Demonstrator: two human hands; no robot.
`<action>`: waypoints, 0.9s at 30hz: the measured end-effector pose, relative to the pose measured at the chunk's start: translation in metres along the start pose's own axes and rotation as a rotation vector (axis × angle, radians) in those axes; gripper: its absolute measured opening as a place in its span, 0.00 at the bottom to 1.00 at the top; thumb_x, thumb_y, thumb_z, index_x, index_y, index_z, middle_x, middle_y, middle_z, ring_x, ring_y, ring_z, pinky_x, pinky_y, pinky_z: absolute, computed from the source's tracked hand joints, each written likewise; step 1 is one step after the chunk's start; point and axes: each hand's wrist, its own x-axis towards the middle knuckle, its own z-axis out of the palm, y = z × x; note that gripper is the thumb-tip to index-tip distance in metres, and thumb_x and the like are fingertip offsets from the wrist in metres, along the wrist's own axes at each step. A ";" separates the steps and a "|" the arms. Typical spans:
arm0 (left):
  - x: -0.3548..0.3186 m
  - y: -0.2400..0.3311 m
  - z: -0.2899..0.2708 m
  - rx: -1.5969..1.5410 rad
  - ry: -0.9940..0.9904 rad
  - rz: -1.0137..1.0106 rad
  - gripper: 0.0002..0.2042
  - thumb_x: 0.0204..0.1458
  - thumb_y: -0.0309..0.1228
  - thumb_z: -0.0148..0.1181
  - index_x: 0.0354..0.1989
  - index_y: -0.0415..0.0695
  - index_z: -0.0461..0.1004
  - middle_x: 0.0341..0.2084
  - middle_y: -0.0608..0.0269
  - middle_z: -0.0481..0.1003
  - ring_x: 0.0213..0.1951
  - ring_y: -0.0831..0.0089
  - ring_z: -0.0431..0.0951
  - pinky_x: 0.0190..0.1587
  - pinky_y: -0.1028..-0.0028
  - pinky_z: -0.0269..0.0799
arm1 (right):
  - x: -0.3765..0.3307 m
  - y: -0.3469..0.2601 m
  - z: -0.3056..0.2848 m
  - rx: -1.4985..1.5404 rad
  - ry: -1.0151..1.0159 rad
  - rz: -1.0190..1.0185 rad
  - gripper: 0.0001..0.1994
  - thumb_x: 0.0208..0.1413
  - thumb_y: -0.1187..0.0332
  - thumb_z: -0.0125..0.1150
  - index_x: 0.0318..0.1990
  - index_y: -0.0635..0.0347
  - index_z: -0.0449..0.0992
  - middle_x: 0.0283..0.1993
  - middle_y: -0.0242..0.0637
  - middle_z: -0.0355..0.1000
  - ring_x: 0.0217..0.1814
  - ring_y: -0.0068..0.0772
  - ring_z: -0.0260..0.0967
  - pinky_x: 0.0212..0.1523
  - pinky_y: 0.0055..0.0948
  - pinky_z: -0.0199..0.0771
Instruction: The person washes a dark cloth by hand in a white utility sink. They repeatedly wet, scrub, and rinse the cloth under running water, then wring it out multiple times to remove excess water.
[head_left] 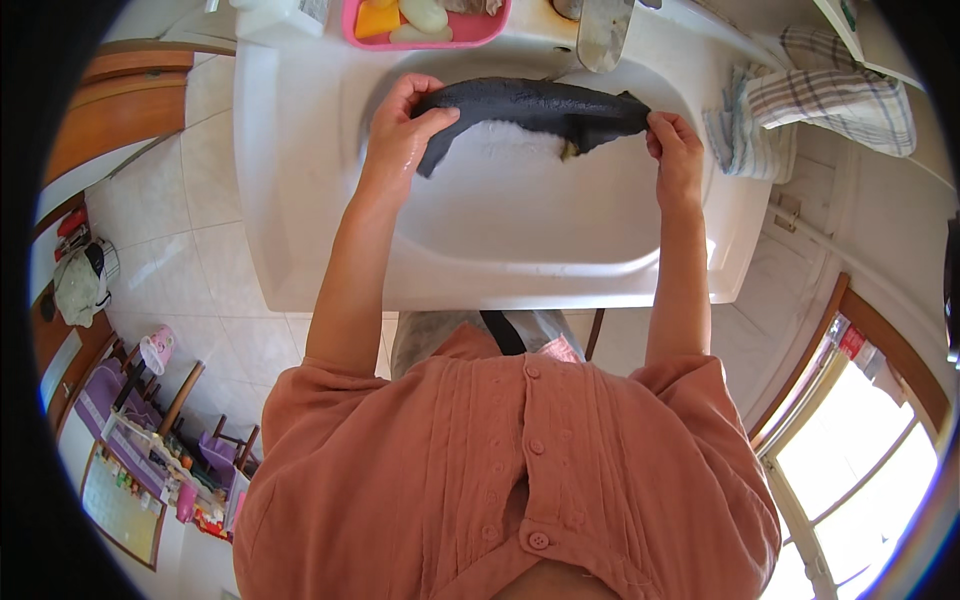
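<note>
A dark grey, wet-looking cloth point(530, 98) is stretched sideways over the basin of a white sink point(530, 290). My left hand point(408, 115) grips its left end between thumb and fingers, and a loose corner hangs below. At the other end, my right hand point(677, 145) pinches the cloth's edge. The middle of the cloth sags a little, with a ragged lower edge and a small yellowish patch toward the right. Behind it, a metal faucet point(604, 38) reaches over the basin; what looks like water shows beneath the cloth.
A pink tub point(430, 45) with yellow and pale green soap-like bars sits on the sink's back ledge, beside a white container point(280, 18). Checked towels point(835, 105) hang at the right. A bright window point(850, 480) is at lower right, cluttered furniture point(170, 440) at lower left.
</note>
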 end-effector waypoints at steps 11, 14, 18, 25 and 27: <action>0.021 -0.071 0.024 1.156 0.010 0.238 0.18 0.49 0.27 0.63 0.50 0.48 0.74 0.47 0.57 0.74 0.52 0.54 0.74 0.52 0.58 0.71 | 0.013 0.051 0.063 -0.863 0.131 -0.531 0.11 0.51 0.72 0.66 0.43 0.57 0.79 0.45 0.40 0.73 0.47 0.43 0.72 0.50 0.36 0.74; 0.026 -0.084 0.035 1.123 -0.176 0.159 0.18 0.46 0.21 0.60 0.47 0.49 0.72 0.44 0.57 0.72 0.52 0.54 0.73 0.51 0.60 0.71 | 0.005 0.059 0.086 -0.875 -0.098 -0.451 0.12 0.48 0.75 0.67 0.42 0.56 0.79 0.45 0.39 0.73 0.47 0.42 0.72 0.51 0.34 0.73; 0.021 -0.074 0.016 1.046 -0.107 0.268 0.20 0.45 0.22 0.62 0.49 0.49 0.73 0.45 0.58 0.70 0.51 0.57 0.71 0.50 0.58 0.70 | 0.024 0.075 0.041 -0.478 -0.101 -0.299 0.16 0.48 0.78 0.66 0.46 0.56 0.79 0.51 0.35 0.72 0.52 0.35 0.71 0.55 0.33 0.70; 0.020 -0.080 0.050 -0.091 0.093 -0.400 0.29 0.57 0.56 0.57 0.60 0.51 0.69 0.64 0.56 0.62 0.64 0.59 0.63 0.59 0.60 0.66 | 0.029 0.096 0.108 -0.659 0.115 -0.325 0.26 0.49 0.60 0.72 0.57 0.53 0.76 0.55 0.43 0.67 0.59 0.43 0.65 0.61 0.38 0.66; 0.034 -0.086 0.050 -0.207 0.064 -0.592 0.34 0.57 0.66 0.49 0.57 0.48 0.70 0.58 0.55 0.69 0.58 0.62 0.71 0.53 0.57 0.72 | 0.010 0.063 0.138 0.254 -0.289 0.242 0.20 0.49 0.76 0.63 0.53 0.61 0.77 0.48 0.38 0.74 0.49 0.33 0.73 0.51 0.30 0.75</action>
